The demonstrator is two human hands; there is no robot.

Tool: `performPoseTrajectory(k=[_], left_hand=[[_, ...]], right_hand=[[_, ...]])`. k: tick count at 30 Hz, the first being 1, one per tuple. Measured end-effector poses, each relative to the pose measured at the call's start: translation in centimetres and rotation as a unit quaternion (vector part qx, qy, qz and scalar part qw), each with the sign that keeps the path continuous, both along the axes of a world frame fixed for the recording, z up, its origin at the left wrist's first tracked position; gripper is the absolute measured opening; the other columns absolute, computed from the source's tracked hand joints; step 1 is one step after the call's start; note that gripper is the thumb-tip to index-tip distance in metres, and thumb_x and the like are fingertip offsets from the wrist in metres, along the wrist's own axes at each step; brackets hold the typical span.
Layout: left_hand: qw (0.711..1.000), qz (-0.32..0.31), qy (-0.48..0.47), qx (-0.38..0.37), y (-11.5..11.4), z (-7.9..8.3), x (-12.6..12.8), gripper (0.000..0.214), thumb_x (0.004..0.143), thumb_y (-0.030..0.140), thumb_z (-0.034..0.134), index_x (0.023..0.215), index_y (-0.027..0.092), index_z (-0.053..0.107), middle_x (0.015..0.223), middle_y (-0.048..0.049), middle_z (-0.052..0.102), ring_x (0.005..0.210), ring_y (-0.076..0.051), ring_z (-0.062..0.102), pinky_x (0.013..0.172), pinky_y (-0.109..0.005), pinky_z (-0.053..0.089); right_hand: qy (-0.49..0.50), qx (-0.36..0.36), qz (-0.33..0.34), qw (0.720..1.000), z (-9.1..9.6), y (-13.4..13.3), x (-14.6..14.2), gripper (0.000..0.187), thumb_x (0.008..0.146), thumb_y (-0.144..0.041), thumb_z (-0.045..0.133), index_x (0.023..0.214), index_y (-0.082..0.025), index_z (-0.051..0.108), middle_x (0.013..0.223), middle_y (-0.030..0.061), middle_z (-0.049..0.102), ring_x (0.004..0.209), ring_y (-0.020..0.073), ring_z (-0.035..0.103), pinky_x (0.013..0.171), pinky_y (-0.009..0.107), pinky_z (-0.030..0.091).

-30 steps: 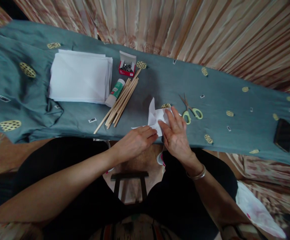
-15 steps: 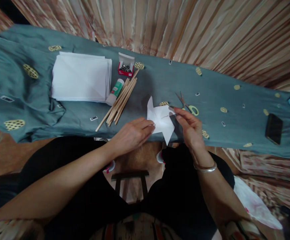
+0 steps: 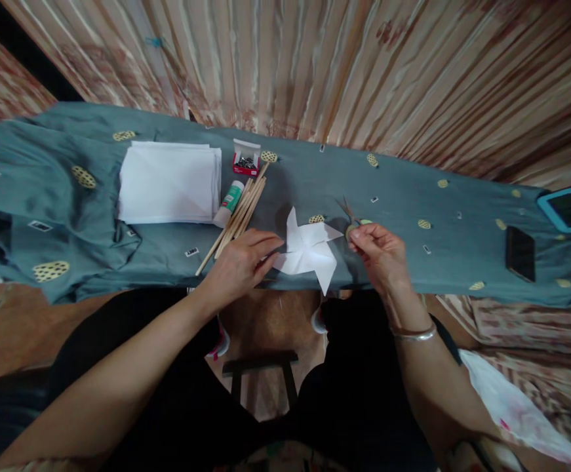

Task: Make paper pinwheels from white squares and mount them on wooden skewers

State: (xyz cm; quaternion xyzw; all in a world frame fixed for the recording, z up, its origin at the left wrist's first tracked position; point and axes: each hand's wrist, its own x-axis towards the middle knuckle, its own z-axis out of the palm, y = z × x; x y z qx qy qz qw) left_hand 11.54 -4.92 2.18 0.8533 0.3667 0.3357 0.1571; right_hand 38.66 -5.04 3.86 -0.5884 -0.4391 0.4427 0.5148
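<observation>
A white paper pinwheel point(image 3: 309, 252) lies on the grey-green cloth point(image 3: 413, 196) at the table's near edge. My left hand point(image 3: 238, 262) rests on the cloth just left of it, fingers curled, fingertips touching its left vane. My right hand point(image 3: 381, 252) hovers just right of the pinwheel, thumb and fingers pinched together; whether anything small sits in the pinch is hidden. Green-handled scissors point(image 3: 351, 219) lie partly behind that hand.
A stack of white paper point(image 3: 170, 182), a glue stick point(image 3: 229, 200), several wooden sticks point(image 3: 238, 213) and a small red box of pins point(image 3: 246, 159) sit at the left. A dark phone point(image 3: 520, 252) and a blue-cased device point(image 3: 568, 210) lie at the right. Striped curtain behind.
My right hand has let go of the pinwheel's right vane and drawn back to the right, closing into a pinch. The pinwheel now lies flat. The view tilted upward.
</observation>
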Motion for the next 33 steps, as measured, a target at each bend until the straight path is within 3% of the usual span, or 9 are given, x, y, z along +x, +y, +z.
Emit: performPoseTrajectory(k=[4,7,11,14,18,20,24,28,33], left_hand=[[0.997,0.031,-0.043,-0.048,0.6,0.0,-0.4,0.022,0.092,0.023,0.054,0.106,0.015,0.07,0.109,-0.0097,0.072,0.102,-0.021,0.067,0.093,-0.038,0.054],[0.984,0.048,-0.097,-0.141,0.8,-0.4,0.0,0.024,0.09,0.026,0.057,0.105,0.015,0.072,0.106,-0.0102,0.073,0.096,-0.021,0.068,0.09,-0.039,0.055],[0.933,0.051,-0.201,-0.295,0.8,-1.9,1.6,0.041,0.085,0.025,0.06,0.124,0.012,0.061,0.114,-0.0147,0.071,0.097,-0.021,0.069,0.085,-0.038,0.057],[0.911,0.044,-0.239,-0.333,0.9,-2.9,2.6,0.065,0.08,0.021,0.064,0.141,0.01,0.043,0.128,-0.02,0.063,0.113,-0.024,0.064,0.095,-0.043,0.054],[0.886,0.038,-0.274,-0.373,1.3,-3.6,3.5,0.078,0.079,0.021,0.066,0.147,0.012,0.03,0.137,-0.0224,0.055,0.119,-0.025,0.062,0.1,-0.045,0.051],[0.869,0.035,-0.299,-0.392,1.5,-3.9,3.7,0.081,0.079,0.023,0.067,0.149,0.016,0.027,0.138,-0.0213,0.054,0.116,-0.025,0.064,0.099,-0.045,0.052],[0.832,0.034,-0.353,-0.426,2.0,-4.5,4.0,0.089,0.077,0.019,0.069,0.151,0.023,0.02,0.142,-0.0192,0.051,0.107,-0.022,0.068,0.094,-0.044,0.055],[0.793,0.06,-0.397,-0.458,2.2,-4.1,4.0,0.094,0.073,0.017,0.071,0.151,0.023,0.019,0.144,-0.0182,0.051,0.105,-0.021,0.068,0.095,-0.043,0.054],[0.697,0.018,-0.453,-0.555,2.0,-1.8,4.5,0.081,0.066,0.021,0.076,0.138,0.01,0.042,0.114,-0.0136,0.072,0.104,-0.022,0.069,0.098,-0.039,0.052]], right_hand=[[0.035,0.027,-0.017,0.999,1.1,0.6,1.6,0.039,0.065,-0.054,0.083,0.059,-0.022,0.061,0.06,-0.002,0.062,0.051,0.009,0.052,0.048,0.022,0.045],[0.011,0.01,-0.027,1.0,0.9,0.6,2.5,0.039,0.064,-0.055,0.083,0.062,-0.022,0.063,0.065,-0.0004,0.067,0.054,0.0101,0.058,0.049,0.023,0.048],[-0.083,-0.045,0.01,0.995,-0.4,0.0,2.6,0.045,0.061,-0.06,0.082,0.08,-0.021,0.068,0.074,0.0027,0.073,0.062,0.0141,0.065,0.055,0.026,0.052],[-0.18,-0.058,0.054,0.981,-1.4,-0.7,1.5,0.048,0.069,-0.063,0.074,0.089,-0.02,0.067,0.072,0.0031,0.072,0.065,0.0171,0.067,0.061,0.031,0.053],[-0.295,-0.034,0.06,0.953,-2.5,-1.1,-0.2,0.049,0.069,-0.049,0.077,0.106,-0.019,0.066,0.079,0.0027,0.072,0.066,0.0169,0.065,0.068,0.035,0.054],[-0.273,-0.03,0.054,0.96,-3.1,-1.0,-0.7,0.052,0.066,-0.044,0.078,0.109,-0.019,0.064,0.081,0.0023,0.072,0.066,0.0163,0.065,0.069,0.036,0.054],[-0.125,-0.032,0.009,0.992,-4.5,-0.3,-1.1,0.052,0.061,-0.044,0.08,0.105,-0.02,0.063,0.08,0.0016,0.074,0.067,0.0165,0.066,0.067,0.034,0.054],[-0.008,-0.034,-0.016,0.999,-4.4,0.4,-1.4,0.052,0.058,-0.04,0.084,0.102,-0.023,0.063,0.082,0.0011,0.074,0.069,0.018,0.067,0.065,0.033,0.054],[0.063,-0.034,-0.014,0.997,-3.2,0.7,-1.6,0.049,0.06,-0.036,0.084,0.103,-0.025,0.065,0.088,0.0004,0.075,0.07,0.016,0.068,0.065,0.03,0.054]])
